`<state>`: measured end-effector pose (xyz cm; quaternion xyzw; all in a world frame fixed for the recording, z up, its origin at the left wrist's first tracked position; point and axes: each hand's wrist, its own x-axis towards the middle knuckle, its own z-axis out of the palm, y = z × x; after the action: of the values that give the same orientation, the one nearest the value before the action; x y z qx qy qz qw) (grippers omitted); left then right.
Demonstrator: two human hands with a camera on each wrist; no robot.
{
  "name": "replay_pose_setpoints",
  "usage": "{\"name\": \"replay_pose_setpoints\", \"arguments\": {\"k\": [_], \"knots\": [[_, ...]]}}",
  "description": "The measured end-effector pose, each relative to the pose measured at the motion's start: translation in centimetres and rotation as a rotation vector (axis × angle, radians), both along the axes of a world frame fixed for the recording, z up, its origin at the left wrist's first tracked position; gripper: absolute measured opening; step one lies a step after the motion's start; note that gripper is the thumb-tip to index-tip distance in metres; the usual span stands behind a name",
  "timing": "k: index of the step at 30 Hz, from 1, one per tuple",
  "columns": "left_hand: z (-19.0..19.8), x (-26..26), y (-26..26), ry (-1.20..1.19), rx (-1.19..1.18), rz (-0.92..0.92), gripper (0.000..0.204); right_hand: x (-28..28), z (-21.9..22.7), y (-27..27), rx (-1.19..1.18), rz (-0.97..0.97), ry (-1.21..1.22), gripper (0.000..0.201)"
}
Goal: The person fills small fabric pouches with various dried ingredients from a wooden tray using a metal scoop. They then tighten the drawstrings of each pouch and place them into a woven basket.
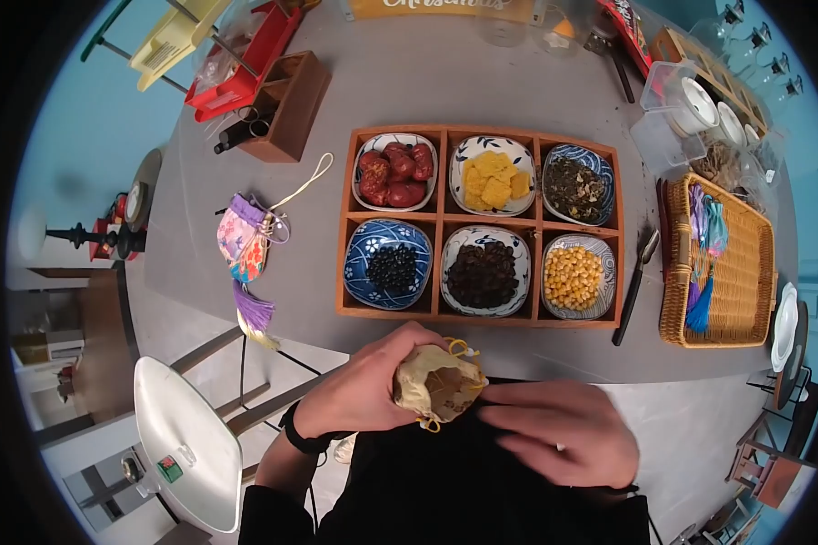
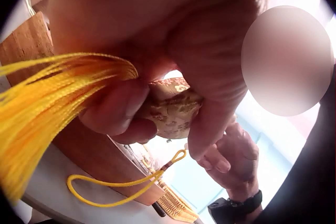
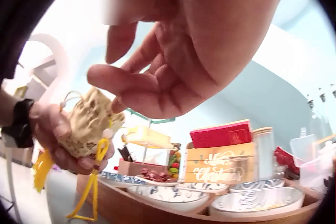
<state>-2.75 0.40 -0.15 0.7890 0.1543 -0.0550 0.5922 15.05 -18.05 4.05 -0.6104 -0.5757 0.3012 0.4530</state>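
My left hand [image 1: 359,392] grips a gold brocade drawstring pouch [image 1: 413,381] by its side, just in front of the table edge. The pouch's mouth is spread wide and faces up. From the pouch hang a yellow tassel [image 2: 58,113] and a yellow cord loop [image 3: 93,192]. Beside the pouch's mouth, on its right, is my right hand [image 1: 573,436], blurred in the head view. Its fingers are loosely bent, and nothing shows between them in the right wrist view.
A compartmented wooden tray [image 1: 441,173] bears several bowls: red dates, yellow pieces, dried leaves, black beans, dark dried fruit and corn kernels [image 1: 573,277]. A purple floral pouch [image 1: 244,236] lies left. To the right are a spoon [image 1: 641,272] and a wicker basket [image 1: 741,272] with tassels.
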Motion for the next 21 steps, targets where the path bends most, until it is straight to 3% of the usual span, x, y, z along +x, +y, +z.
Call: {"name": "replay_pose_setpoints", "arguments": {"k": [1,2,4,5,7,10,17,19,20,21], "knots": [[0.0,0.0,0.1,0.000,0.006,0.008,0.067,0.9,0.1,-2.0,-0.100,-0.105,0.159,0.023],[0.0,0.1,0.3,-0.003,0.011,0.014,0.068,1.6,-0.5,-3.5,-0.022,-0.273,0.126,0.023],[-0.2,0.2,0.2,0.004,-0.009,0.024,0.069,2.5,-2.9,-4.7,-0.173,-0.831,-0.015,0.023],[-0.3,0.3,0.1,0.015,-0.026,0.041,0.069,3.3,-4.3,-4.7,-0.176,-0.845,-0.021,0.023],[-0.5,0.4,0.0,0.010,-0.020,0.031,0.069,4.6,-6.7,-5.2,-0.468,-1.127,-0.248,0.029],[-0.6,1.3,-0.4,-0.043,0.013,0.014,0.068,5.4,-9.9,-6.0,-0.517,-1.073,-0.548,0.034],[0.6,4.0,-1.3,-0.080,0.037,-0.086,0.068,6.0,-10.3,-5.3,-0.615,-1.108,-0.542,0.023],[0.6,4.7,-1.7,-0.074,0.058,-0.108,0.068,5.5,-9.7,-5.8,-0.504,-1.237,-0.251,0.018],[0.6,5.0,-1.9,-0.073,0.052,-0.108,0.068,5.1,-9.4,-6.1,-0.509,-1.236,-0.254,0.018],[0.6,5.4,-2.0,-0.079,0.057,-0.128,0.068,4.7,-9.0,-6.3,-0.319,-1.323,-0.052,0.016]]}}
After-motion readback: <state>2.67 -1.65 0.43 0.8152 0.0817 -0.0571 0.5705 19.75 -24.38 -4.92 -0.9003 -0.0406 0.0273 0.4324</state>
